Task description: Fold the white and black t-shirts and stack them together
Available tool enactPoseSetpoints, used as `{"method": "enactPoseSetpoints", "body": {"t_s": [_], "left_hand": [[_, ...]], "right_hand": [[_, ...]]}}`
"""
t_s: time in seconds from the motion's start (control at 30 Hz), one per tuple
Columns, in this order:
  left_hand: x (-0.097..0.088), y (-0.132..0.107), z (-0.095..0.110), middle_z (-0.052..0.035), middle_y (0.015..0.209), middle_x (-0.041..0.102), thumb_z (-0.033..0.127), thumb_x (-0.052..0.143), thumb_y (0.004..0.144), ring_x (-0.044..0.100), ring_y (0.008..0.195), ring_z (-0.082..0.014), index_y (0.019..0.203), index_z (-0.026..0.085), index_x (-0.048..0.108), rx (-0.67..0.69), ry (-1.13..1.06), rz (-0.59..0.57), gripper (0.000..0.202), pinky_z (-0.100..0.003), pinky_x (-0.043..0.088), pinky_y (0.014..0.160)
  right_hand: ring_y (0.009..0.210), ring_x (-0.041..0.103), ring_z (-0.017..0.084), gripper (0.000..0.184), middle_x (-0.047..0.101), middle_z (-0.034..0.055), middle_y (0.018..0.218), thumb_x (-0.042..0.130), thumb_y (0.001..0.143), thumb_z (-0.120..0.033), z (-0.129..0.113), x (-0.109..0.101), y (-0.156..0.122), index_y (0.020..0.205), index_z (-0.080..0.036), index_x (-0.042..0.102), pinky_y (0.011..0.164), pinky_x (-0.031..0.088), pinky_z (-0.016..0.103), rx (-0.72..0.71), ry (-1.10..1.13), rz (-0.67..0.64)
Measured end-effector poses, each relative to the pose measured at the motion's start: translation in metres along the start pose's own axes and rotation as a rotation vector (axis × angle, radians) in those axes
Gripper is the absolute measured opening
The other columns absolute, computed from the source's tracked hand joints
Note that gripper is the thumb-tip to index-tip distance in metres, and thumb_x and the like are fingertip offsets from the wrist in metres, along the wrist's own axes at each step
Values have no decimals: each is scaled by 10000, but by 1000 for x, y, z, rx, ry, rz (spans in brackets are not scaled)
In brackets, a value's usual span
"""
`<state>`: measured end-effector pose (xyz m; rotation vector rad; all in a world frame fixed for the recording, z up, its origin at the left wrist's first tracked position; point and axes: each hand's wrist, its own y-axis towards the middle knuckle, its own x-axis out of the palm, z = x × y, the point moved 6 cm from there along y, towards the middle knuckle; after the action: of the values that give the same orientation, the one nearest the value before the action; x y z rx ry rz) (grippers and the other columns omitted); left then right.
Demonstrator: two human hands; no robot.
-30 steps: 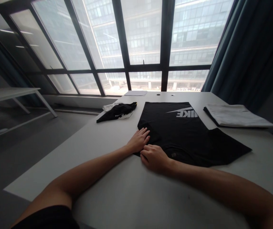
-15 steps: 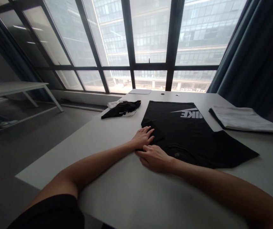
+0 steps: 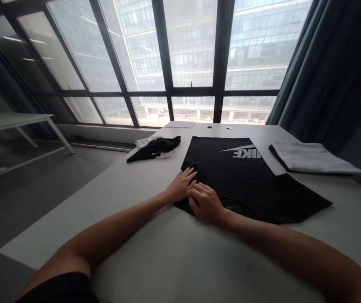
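Observation:
A black T-shirt (image 3: 246, 176) with a white logo lies flat on the white table (image 3: 174, 261), its left side folded inward and one sleeve spread out to the right. My left hand (image 3: 182, 185) lies flat on the shirt's near left corner, fingers stretched out. Right beside it, my right hand (image 3: 204, 202) rests palm down on the near edge of the shirt, fingers slightly curled and touching the left hand's fingers.
A crumpled black and white garment (image 3: 155, 148) lies at the table's left edge. A folded white garment on a dark one (image 3: 309, 156) sits at the right. A sheet of paper (image 3: 179, 124) lies near the window. Another table (image 3: 13, 122) stands at far left.
My right hand has slid up and slightly right onto the shirt's near edge, closer against the left hand. The left hand has hardly moved. The view has shifted a little.

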<state>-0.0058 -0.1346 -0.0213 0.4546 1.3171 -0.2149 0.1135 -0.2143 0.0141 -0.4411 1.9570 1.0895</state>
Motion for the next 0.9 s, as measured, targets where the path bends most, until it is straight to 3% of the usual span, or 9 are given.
{"method": "enactPoseSetpoints", "body": {"t_s": [0.1, 0.2, 0.27, 0.37, 0.5, 0.63, 0.8, 0.9], "left_hand": [[14, -2, -1, -134, 1631, 300, 366, 458, 1017, 213, 1526, -322, 1542, 211, 408, 14, 26, -97, 550, -559, 236, 1203], [19, -3, -1, -143, 1635, 281, 381, 414, 1036, 216, 1523, -334, 1554, 213, 386, 10, 50, -79, 545, -584, 247, 1191], [19, -2, 0, -141, 1638, 272, 391, 395, 1040, 216, 1523, -336, 1553, 202, 390, -1, 62, -74, 547, -590, 234, 1193], [12, 4, -5, -112, 1627, 310, 349, 329, 1044, 243, 1520, -292, 1545, 192, 407, -31, 24, -76, 531, -542, 227, 1210], [-2, 17, -27, -97, 1610, 355, 353, 292, 1043, 279, 1511, -257, 1528, 191, 432, -122, -14, -4, 530, -512, 229, 1214], [2, 23, -45, -139, 1620, 320, 428, 365, 1025, 248, 1517, -307, 1523, 170, 433, -185, 32, -52, 565, -566, 239, 1193], [-2, 21, -28, -125, 1632, 302, 319, 342, 1016, 227, 1527, -279, 1533, 150, 414, -100, 76, 51, 549, -533, 193, 1223], [4, 18, -12, -117, 1636, 294, 303, 323, 1019, 212, 1532, -259, 1550, 143, 386, -8, 73, 21, 558, -497, 194, 1232]], "right_hand": [[1242, 514, 250, 395, 621, 140, 1319, 405, 1003, -241, 14, -3, 2, 1346, -158, 581, 1061, 374, 379, 150, -19, 44], [1472, 302, 271, 567, 405, 176, 1575, 393, 1006, -284, 29, 10, 1, 1535, -82, 376, 1191, 238, 436, 274, -81, -39], [1512, 237, 287, 599, 342, 203, 1607, 384, 1007, -304, 39, 24, -2, 1537, -25, 358, 1217, 179, 469, 343, -110, -147], [1512, 256, 294, 578, 355, 234, 1589, 356, 1013, -299, 47, 36, -6, 1499, 10, 412, 1220, 173, 486, 388, -121, -250], [1513, 254, 294, 575, 350, 229, 1592, 360, 1012, -302, 48, 35, -6, 1490, 10, 427, 1222, 176, 490, 382, -135, -240], [1511, 258, 296, 583, 354, 232, 1589, 388, 1002, -310, 46, 33, -6, 1485, 13, 433, 1221, 181, 489, 377, -134, -234], [1510, 261, 298, 588, 364, 227, 1585, 394, 995, -312, 45, 33, -6, 1489, 4, 435, 1223, 184, 485, 380, -131, -230], [1508, 266, 302, 602, 363, 236, 1582, 398, 992, -314, 45, 33, -6, 1493, 18, 423, 1225, 179, 484, 375, -130, -221]]}}
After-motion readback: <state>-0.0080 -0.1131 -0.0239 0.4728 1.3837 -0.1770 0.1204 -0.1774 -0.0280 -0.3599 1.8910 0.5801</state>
